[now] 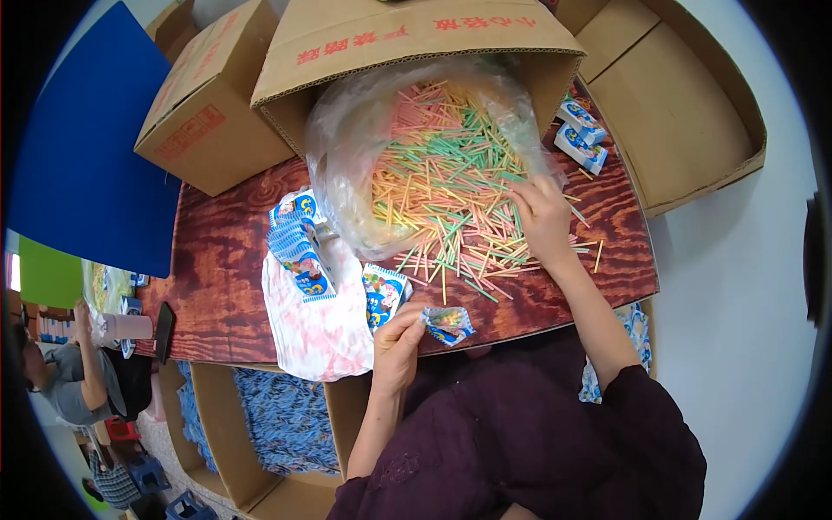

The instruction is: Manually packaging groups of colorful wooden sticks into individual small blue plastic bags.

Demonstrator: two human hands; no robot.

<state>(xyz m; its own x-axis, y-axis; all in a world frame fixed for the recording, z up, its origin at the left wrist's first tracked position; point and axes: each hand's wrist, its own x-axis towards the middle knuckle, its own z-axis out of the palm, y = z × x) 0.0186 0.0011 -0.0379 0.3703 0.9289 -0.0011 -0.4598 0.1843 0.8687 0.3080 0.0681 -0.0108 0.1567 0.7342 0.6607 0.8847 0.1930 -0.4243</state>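
Observation:
My left hand [399,342] holds a small blue and white paper box [448,324] open at the near edge of the dark wooden table [221,286], with coloured sticks showing inside it. My right hand [542,217] rests palm down on a heap of thin coloured sticks [442,186], pink, green, yellow and orange, that spill from a clear plastic bag [347,139] lying in a tipped cardboard carton [407,39]. Whether its fingers grip any sticks is hidden. Another small box [384,295] lies just left of my left hand.
A stack of small boxes [299,247] sits on a white and pink bag [316,325] at the table's left. Two more boxes [579,134] lie at the right. Cardboard cartons [212,104] stand behind, open cartons [260,425] below. A person [74,377] sits far left.

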